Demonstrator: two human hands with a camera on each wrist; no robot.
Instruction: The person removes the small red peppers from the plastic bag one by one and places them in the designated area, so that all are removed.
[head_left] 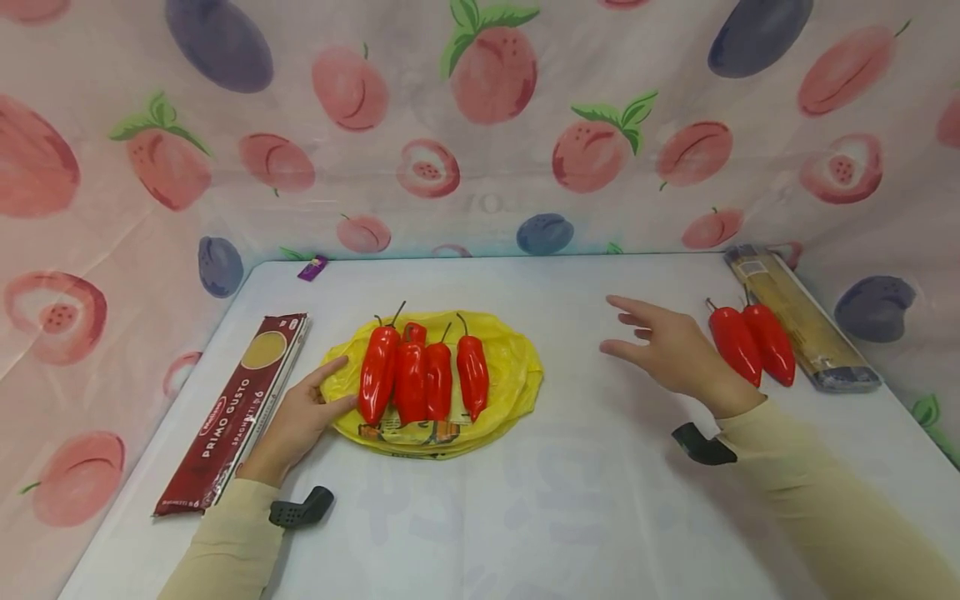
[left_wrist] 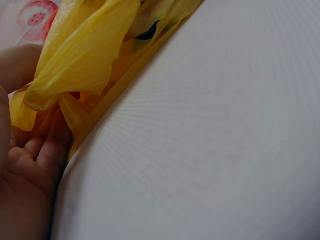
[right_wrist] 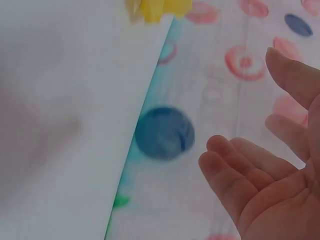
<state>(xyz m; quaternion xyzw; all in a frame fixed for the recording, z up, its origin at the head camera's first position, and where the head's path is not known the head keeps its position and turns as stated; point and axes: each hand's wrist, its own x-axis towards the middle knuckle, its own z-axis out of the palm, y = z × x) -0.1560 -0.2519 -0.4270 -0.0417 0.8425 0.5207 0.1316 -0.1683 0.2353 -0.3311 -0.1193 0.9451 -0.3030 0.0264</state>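
A yellow plastic bag lies bunched into a flat round heap on the white table, several glossy red peppers side by side on top. At its left edge, my left hand holds the crumpled plastic between thumb and fingers. The left wrist view shows folds of the bag between them, some fingertips hidden by the plastic. My right hand hovers above the table right of the bag, fingers apart and holding nothing. The right wrist view also shows this hand free of any object.
A dark red spaghetti packet lies left of my left hand. Two more red peppers lie at the right, beside a clear pack of long pasta. A small purple packet sits near the back edge. Fruit-printed cloth hangs behind the table.
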